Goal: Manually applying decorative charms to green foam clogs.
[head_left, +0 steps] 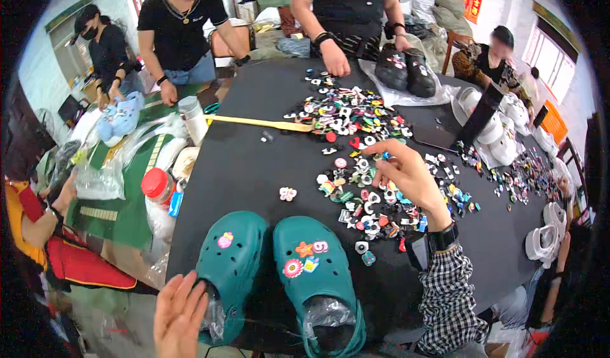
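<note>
Green clogs [241, 259] sit lower middle of the frame on your black counter [229, 173], and they look only partway decorated imo. Charm pile [372, 221] spreads right of center; your right hand [410, 173] hangs over it, thumb and index apart, nothing I can spot in that grip. Left hand [180, 313], lower left, is open and empty. Right clog [324, 282] has four charms, left has one; lots of bare holes. Your hands block the left clog's heel and some tiny pieces.
</note>
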`<state>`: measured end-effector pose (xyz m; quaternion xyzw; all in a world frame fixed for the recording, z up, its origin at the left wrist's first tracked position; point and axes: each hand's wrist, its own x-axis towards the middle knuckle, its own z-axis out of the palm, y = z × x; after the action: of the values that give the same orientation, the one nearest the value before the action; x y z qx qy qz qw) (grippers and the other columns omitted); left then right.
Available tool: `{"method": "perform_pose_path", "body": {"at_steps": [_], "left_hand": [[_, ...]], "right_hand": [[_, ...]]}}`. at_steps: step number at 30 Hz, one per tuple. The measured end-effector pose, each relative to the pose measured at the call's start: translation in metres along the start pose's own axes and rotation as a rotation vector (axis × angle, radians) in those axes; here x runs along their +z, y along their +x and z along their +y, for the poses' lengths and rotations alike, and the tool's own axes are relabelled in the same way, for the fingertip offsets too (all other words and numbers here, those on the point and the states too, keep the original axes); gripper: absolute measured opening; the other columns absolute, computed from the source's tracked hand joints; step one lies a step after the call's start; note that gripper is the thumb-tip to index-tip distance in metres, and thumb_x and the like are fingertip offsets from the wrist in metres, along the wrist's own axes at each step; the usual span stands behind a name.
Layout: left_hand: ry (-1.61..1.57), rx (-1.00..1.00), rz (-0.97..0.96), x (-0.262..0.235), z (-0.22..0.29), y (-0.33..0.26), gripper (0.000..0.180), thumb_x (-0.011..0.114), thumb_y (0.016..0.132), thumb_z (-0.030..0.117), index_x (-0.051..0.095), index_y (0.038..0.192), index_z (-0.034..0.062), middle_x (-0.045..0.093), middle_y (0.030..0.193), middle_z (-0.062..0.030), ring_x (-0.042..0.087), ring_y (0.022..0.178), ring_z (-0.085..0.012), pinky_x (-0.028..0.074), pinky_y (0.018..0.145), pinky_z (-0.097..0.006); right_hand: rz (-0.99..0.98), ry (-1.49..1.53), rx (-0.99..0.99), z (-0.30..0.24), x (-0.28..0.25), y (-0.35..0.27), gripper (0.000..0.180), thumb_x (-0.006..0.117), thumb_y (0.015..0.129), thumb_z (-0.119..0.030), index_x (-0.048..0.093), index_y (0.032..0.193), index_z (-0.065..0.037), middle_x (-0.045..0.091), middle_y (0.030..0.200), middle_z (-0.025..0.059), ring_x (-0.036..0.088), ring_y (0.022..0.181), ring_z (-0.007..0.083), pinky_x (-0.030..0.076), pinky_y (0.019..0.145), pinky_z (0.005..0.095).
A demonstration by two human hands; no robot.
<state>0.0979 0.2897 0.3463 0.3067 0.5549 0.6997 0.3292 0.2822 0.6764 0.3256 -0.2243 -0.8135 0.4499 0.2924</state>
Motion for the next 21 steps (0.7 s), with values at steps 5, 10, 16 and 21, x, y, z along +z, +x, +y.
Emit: {"method": "perform_pose_path", "body": {"at_steps": [5,10,16,21], "left_hand": [[-0.183,-0.040,0.081,-0.003,-0.006,-0.003,0.056,0.047,0.096,0.013,0.028,0.145,-0.0051,0.030,0.148,-0.0296,0.026,0.140,-0.0436,0.018,0.118,-0.051],[-0.240,-0.088,0.081,-0.001,-0.006,-0.004,0.056,0.047,0.096,0.014,0.027,0.145,-0.0055,0.032,0.146,-0.0306,0.026,0.140,-0.0448,0.018,0.118,-0.052],[-0.419,-0.237,0.066,0.006,-0.005,0.024,0.064,0.051,0.095,0.013,0.021,0.149,-0.0033,0.038,0.145,-0.0220,0.042,0.130,-0.0288,0.030,0.110,-0.039],[-0.737,-0.275,-0.201,-0.009,-0.018,0.037,0.076,0.054,0.092,0.010,0.010,0.153,0.0012,0.047,0.117,-0.0098,0.046,0.100,-0.0160,0.037,0.089,-0.028]], "right_hand": [[0.091,-0.197,-0.037,0.017,-0.007,0.001,0.021,0.052,0.086,0.003,0.064,0.103,0.000,0.062,0.094,0.0131,0.062,0.062,0.0173,0.050,0.060,0.0320],[0.061,-0.312,-0.058,0.035,-0.006,0.002,0.022,0.050,0.084,0.002,0.066,0.100,0.000,0.065,0.092,0.0165,0.064,0.080,0.0291,0.050,0.075,0.0375],[0.023,-0.357,-0.084,0.016,-0.002,-0.001,0.021,0.050,0.085,0.000,0.065,0.100,0.001,0.064,0.090,0.0165,0.064,0.081,0.0314,0.050,0.076,0.0392],[0.067,-0.267,-0.076,-0.060,-0.020,-0.034,0.021,0.050,0.086,0.007,0.065,0.100,0.001,0.063,0.090,0.0125,0.062,0.065,0.0185,0.050,0.061,0.0314]]}}
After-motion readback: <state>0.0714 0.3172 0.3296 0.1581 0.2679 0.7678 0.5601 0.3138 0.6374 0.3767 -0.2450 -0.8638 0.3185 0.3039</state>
